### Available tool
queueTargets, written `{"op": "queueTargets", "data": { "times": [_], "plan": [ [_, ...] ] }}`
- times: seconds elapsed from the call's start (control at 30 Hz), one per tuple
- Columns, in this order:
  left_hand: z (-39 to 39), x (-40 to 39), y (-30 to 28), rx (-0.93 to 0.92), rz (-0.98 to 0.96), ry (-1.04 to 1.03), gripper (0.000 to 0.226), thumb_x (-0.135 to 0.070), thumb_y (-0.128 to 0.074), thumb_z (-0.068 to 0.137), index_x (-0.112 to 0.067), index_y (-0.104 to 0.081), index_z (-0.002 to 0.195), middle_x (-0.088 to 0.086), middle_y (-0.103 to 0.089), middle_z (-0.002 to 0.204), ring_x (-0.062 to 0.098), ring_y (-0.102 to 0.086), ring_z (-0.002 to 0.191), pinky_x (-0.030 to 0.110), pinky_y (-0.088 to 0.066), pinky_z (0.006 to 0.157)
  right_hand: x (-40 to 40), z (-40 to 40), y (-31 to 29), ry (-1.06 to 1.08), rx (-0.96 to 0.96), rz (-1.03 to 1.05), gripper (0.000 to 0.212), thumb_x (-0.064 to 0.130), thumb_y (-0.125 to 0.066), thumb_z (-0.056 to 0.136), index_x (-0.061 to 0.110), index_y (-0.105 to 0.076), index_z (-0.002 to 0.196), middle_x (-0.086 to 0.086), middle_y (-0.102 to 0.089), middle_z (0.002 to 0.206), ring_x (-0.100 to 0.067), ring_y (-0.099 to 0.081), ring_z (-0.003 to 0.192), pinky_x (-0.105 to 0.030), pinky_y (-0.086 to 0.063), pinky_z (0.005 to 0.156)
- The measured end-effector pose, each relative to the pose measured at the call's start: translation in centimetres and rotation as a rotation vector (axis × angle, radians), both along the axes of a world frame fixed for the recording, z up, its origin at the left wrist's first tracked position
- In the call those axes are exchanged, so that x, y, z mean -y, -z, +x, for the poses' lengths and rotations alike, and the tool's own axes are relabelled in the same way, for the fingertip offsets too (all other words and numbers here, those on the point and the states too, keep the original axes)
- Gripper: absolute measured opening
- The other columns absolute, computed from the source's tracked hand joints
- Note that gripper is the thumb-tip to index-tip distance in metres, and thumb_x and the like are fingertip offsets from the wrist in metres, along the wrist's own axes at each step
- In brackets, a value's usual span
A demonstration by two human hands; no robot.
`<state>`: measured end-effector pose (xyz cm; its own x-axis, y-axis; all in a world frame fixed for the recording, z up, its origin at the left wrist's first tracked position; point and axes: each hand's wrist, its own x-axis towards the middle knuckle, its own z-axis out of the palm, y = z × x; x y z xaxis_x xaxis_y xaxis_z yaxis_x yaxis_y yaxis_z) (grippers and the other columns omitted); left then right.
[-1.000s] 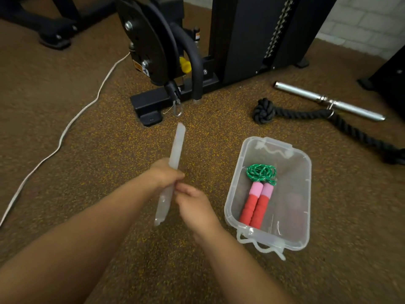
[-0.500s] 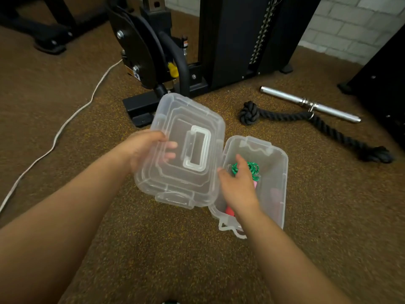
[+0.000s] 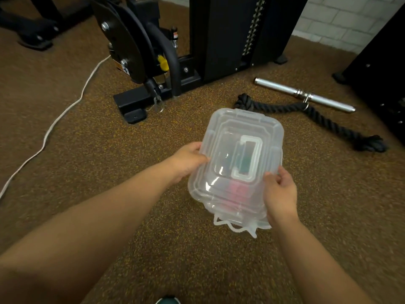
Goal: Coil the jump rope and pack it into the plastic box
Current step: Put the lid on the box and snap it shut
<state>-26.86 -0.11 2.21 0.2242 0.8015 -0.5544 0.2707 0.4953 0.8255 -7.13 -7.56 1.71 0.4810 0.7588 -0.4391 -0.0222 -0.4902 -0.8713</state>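
The jump rope (image 3: 237,172) shows only as a dim green and pink smear through the cloudy lid (image 3: 238,137); its coils and handles cannot be made out. The plastic box (image 3: 232,212) is almost wholly covered by the lid, with just its near wall and a loose clasp peeking out. The left hand (image 3: 188,161) has its fingertips tucked under the lid's edge, out of sight. Both forearms run off the bottom edge, blurred. A green shoe tip (image 3: 167,300) is cut off at the bottom.
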Motion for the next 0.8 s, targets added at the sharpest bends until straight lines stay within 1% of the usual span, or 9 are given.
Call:
{"op": "queueTargets", "data": {
  "times": [0.07,0.2,0.27,0.37,0.43,0.5,0.57,0.67,0.8],
  "plan": [
    [1.3,0.1,0.7,-0.065,-0.006,0.057,0.053,-0.005,-0.060,0.085,-0.018,-0.048,0.136,0.004,-0.064,0.123,0.022,-0.062,0.108,0.041,-0.051,0.095,0.3,0.9,0.9,0.024,0.032,-0.018,0.041,0.018,-0.048,0.094,0.022,-0.049,0.135,-0.005,-0.063,0.128,-0.025,-0.061,0.115,-0.048,-0.049,0.099],
    [2.9,0.4,2.5,-0.169,-0.024,0.099,0.049,-0.008,-0.058,0.087,-0.017,-0.051,0.135,0.007,-0.063,0.126,0.024,-0.061,0.111,0.040,-0.049,0.098,0.6,2.3,1.4,-0.001,0.127,-0.042,0.027,0.011,-0.044,0.096,0.021,-0.060,0.115,0.006,-0.068,0.098,-0.011,-0.065,0.089,-0.036,-0.052,0.087],
    [3.1,0.3,3.0,-0.200,-0.033,0.104,0.045,-0.009,-0.058,0.087,-0.017,-0.054,0.131,0.006,-0.064,0.123,0.023,-0.063,0.108,0.040,-0.051,0.096,0.5,2.7,1.6,-0.020,0.166,-0.078,0.029,0.011,-0.044,0.094,0.025,-0.061,0.113,0.010,-0.066,0.092,-0.010,-0.064,0.085,-0.036,-0.052,0.086],
    [3.2,0.3,3.3,-0.214,-0.063,0.090,0.040,-0.008,-0.058,0.088,-0.014,-0.057,0.128,0.008,-0.066,0.120,0.025,-0.065,0.105,0.040,-0.054,0.091,0.6,3.1,2.1,-0.037,0.205,-0.140,0.033,0.016,-0.046,0.094,0.023,-0.061,0.123,0.006,-0.068,0.104,-0.021,-0.064,0.101,-0.042,-0.050,0.095],
    [3.3,0.2,3.2,-0.222,-0.081,0.076,0.037,-0.008,-0.059,0.089,-0.011,-0.058,0.126,0.010,-0.067,0.118,0.026,-0.066,0.103,0.036,-0.056,0.084,0.7,3.5,2.3,-0.047,0.240,-0.171,0.035,0.019,-0.048,0.095,0.020,-0.058,0.128,0.006,-0.064,0.112,-0.022,-0.060,0.107,-0.043,-0.047,0.099],
    [3.3,0.2,3.2,-0.224,-0.112,0.054,0.032,-0.009,-0.060,0.090,-0.009,-0.060,0.122,0.012,-0.068,0.116,0.027,-0.068,0.100,0.036,-0.057,0.080,0.8,4.0,2.2,-0.098,0.280,-0.180,0.033,0.018,-0.047,0.095,0.014,-0.059,0.126,0.001,-0.061,0.104,-0.021,-0.056,0.099,-0.038,-0.046,0.094],
    [3.4,0.2,3.1,-0.254,-0.149,0.048,0.030,-0.013,-0.062,0.090,-0.006,-0.060,0.118,0.014,-0.069,0.113,0.028,-0.069,0.097,0.042,-0.058,0.082,0.7,4.2,2.2,-0.158,0.341,-0.203,0.031,0.020,-0.046,0.096,0.012,-0.060,0.122,-0.003,-0.061,0.100,-0.024,-0.056,0.093,-0.039,-0.046,0.089],
    [3.4,0.1,2.7,-0.339,-0.204,0.108,0.032,-0.023,-0.062,0.090,-0.004,-0.058,0.115,0.016,-0.071,0.105,0.027,-0.072,0.088,0.042,-0.060,0.078,0.6,4.3,2.4,-0.229,0.417,-0.252,0.029,0.027,-0.045,0.095,0.013,-0.062,0.113,-0.011,-0.067,0.104,-0.032,-0.062,0.095,-0.046,-0.050,0.089],
    [4.3,1.1,1.7,-0.406,-0.236,0.130,0.038,-0.025,-0.061,0.090,-0.003,-0.055,0.120,0.018,-0.070,0.106,0.029,-0.072,0.087,0.044,-0.060,0.077,0.9,5.0,2.1,-0.204,0.344,-0.303,0.033,0.028,-0.049,0.095,0.009,-0.063,0.118,-0.014,-0.066,0.113,-0.033,-0.061,0.103,-0.047,-0.049,0.093]
  ]
}}
